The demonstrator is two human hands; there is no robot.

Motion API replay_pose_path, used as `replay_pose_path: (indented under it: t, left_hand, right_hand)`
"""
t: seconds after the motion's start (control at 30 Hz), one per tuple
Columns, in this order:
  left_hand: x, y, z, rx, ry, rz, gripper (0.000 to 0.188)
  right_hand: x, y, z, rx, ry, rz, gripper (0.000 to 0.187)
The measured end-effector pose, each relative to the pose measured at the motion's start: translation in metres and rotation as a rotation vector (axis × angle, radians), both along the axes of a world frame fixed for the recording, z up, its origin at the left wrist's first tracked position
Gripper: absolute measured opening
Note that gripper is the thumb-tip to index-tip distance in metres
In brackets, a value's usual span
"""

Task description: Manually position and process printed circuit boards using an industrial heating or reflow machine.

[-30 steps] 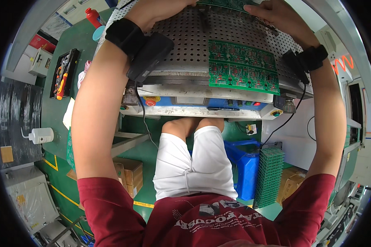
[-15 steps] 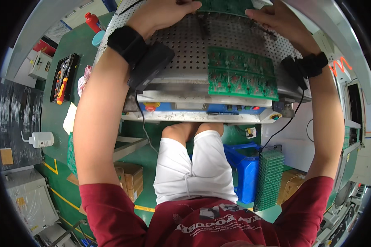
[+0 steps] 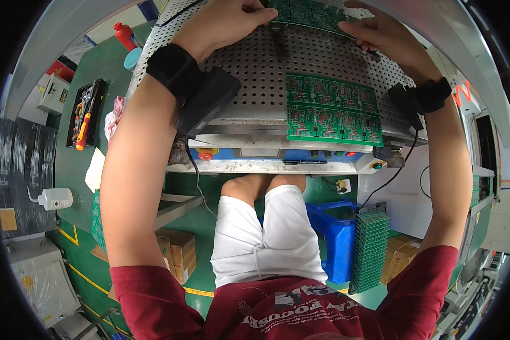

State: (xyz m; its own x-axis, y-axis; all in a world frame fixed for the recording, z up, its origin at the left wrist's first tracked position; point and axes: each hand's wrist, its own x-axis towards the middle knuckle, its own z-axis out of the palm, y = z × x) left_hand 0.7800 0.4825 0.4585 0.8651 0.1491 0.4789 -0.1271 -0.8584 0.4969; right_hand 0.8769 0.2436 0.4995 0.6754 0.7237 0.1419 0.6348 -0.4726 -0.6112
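A green circuit board panel (image 3: 309, 15) lies at the far side of the perforated metal plate (image 3: 252, 73), its far part cut off by the picture's top edge. My left hand (image 3: 232, 22) pinches its left end, thumb along the edge. At the opposite end, my right hand (image 3: 374, 29) grips the panel with bent fingers, partly hidden from view. A second circuit board panel (image 3: 334, 109), crowded with small parts, rests flat at the plate's near edge, between my forearms and touched by neither hand.
Buttons and a red knob (image 3: 205, 153) line the machine's front. On the left green table are a tool tray (image 3: 86, 115), a red bottle (image 3: 124, 35) and a white squeeze bottle (image 3: 56, 199). Below stand a blue crate (image 3: 339, 249) and a green rack (image 3: 370, 249). Cables hang from both wrist straps.
The view has shifted slightly, so the plate and both panels sit lower in the picture, and more of the far panel shows. Both hands stay at its ends.
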Motion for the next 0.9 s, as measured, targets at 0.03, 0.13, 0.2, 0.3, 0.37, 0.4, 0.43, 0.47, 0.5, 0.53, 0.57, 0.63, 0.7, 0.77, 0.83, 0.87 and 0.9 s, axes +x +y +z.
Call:
replay_pose_path:
  t: [0.03, 0.13, 0.2, 0.3, 0.37, 0.4, 0.43, 0.47, 0.5, 0.53, 0.57, 0.63, 0.7, 0.77, 0.83, 0.87, 0.9]
  left_hand:
    - [0.000, 0.003, -0.001, -0.006, 0.007, -0.003, 0.035]
    - [0.003, 0.002, -0.001, -0.020, 0.027, -0.012, 0.034]
    - [0.003, 0.003, -0.003, -0.032, 0.045, -0.028, 0.034]
    - [0.005, 0.004, -0.005, -0.048, 0.068, -0.053, 0.034]
    - [0.007, 0.004, -0.006, -0.055, 0.084, -0.067, 0.034]
    - [0.007, 0.005, -0.006, -0.057, 0.092, -0.072, 0.034]
    - [0.008, 0.005, -0.007, -0.059, 0.100, -0.077, 0.034]
    - [0.005, 0.005, -0.007, -0.062, 0.106, -0.082, 0.034]
    - [0.008, 0.006, -0.007, -0.065, 0.112, -0.087, 0.034]
    - [0.008, 0.006, -0.007, -0.066, 0.117, -0.092, 0.034]
    - [0.010, 0.006, -0.008, -0.070, 0.124, -0.103, 0.035]
    - [0.009, 0.007, -0.011, -0.076, 0.135, -0.125, 0.035]
    - [0.009, 0.010, -0.007, -0.061, 0.174, -0.095, 0.037]
    - [0.009, 0.020, -0.007, -0.078, 0.246, -0.046, 0.041]
    - [0.005, 0.011, -0.007, -0.006, 0.183, -0.021, 0.042]
    - [-0.001, 0.006, -0.005, 0.061, 0.128, 0.012, 0.043]
    - [-0.013, 0.000, 0.004, 0.066, 0.172, 0.030, 0.046]
  right_hand:
    - [0.002, -0.004, -0.002, 0.014, 0.001, 0.001, 0.050]
    - [0.010, -0.010, -0.005, 0.061, 0.003, 0.003, 0.049]
    - [0.016, -0.018, -0.009, 0.089, 0.008, -0.006, 0.048]
    - [0.026, -0.025, -0.014, 0.133, 0.011, -0.020, 0.046]
    - [0.032, -0.026, -0.018, 0.166, 0.012, -0.027, 0.046]
    - [0.031, -0.027, -0.019, 0.183, 0.013, -0.029, 0.045]
    - [0.040, -0.030, -0.021, 0.201, 0.014, -0.030, 0.045]
    - [0.041, -0.033, -0.022, 0.218, 0.013, -0.032, 0.044]
    - [0.040, -0.038, -0.023, 0.236, 0.011, -0.034, 0.044]
    - [0.041, -0.034, -0.023, 0.254, 0.009, -0.036, 0.043]
    - [0.042, -0.039, -0.024, 0.270, 0.007, -0.043, 0.043]
    - [0.041, -0.043, -0.025, 0.303, 0.000, -0.058, 0.042]
    - [0.027, -0.031, -0.018, 0.350, -0.013, -0.062, 0.042]
    - [0.009, -0.026, -0.009, 0.397, -0.031, -0.055, 0.041]
    - [-0.004, -0.023, -0.001, 0.434, -0.050, -0.062, 0.040]
    - [-0.010, -0.028, 0.000, 0.453, -0.055, -0.066, 0.040]
    - [-0.014, -0.028, -0.002, 0.472, -0.054, -0.067, 0.039]
